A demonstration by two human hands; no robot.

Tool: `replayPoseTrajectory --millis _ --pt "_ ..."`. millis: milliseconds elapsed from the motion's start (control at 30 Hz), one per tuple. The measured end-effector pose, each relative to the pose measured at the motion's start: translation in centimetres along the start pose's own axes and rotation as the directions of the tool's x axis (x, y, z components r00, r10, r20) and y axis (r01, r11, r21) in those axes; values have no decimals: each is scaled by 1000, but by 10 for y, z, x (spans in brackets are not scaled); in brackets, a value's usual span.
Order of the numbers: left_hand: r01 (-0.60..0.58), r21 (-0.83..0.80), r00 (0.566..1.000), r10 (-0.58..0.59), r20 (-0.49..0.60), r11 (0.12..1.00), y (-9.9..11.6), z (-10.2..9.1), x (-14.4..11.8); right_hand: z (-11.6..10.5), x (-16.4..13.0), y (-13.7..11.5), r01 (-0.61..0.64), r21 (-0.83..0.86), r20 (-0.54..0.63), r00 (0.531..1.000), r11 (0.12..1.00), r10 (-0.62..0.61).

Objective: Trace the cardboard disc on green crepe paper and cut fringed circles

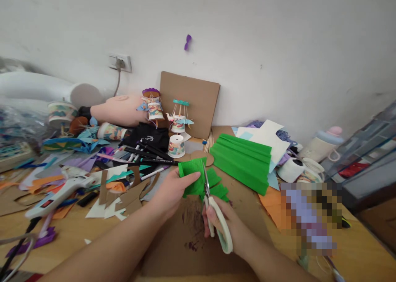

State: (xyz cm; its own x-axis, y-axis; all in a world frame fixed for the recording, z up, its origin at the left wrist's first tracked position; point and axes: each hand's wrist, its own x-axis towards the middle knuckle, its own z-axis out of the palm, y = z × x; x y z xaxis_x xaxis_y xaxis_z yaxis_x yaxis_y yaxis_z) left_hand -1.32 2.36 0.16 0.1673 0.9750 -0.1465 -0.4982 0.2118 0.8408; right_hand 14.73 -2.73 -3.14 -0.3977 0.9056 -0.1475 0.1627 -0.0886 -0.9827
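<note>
Between thumb and fingers, my left hand (171,195) pinches a piece of green crepe paper (192,170) above the cardboard sheet (185,255). My right hand (224,216) grips a pair of scissors (227,236) with white handles. Their blades point up and away from me, at the right edge of the held paper. Cut green scraps (218,187) lie just beyond the blades, on the cardboard. A larger pleated sheet of green crepe paper (239,162) rests to the right, behind my right hand.
A white hot glue gun (58,191) lies at the left among paper scraps and markers (148,150). Small decorated paper cups (176,146) stand at the back, before a leaning cardboard panel (192,100). On the right are orange paper (272,207), a thread spool (291,169) and a bottle (323,144).
</note>
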Motion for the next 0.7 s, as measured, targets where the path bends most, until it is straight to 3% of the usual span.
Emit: replayPoseTrajectory --millis 300,567,700 --pt "-1 19 998 0 63 1000 -3 0 -1 2 2 1 -20 74 -4 1000 997 21" --pt "21 -7 995 -20 96 1000 0 0 -2 1 -1 1 20 64 18 1000 998 -21" --pt "31 -38 986 -24 166 999 1 0 -4 1 -1 0 55 67 16 998 996 -56"
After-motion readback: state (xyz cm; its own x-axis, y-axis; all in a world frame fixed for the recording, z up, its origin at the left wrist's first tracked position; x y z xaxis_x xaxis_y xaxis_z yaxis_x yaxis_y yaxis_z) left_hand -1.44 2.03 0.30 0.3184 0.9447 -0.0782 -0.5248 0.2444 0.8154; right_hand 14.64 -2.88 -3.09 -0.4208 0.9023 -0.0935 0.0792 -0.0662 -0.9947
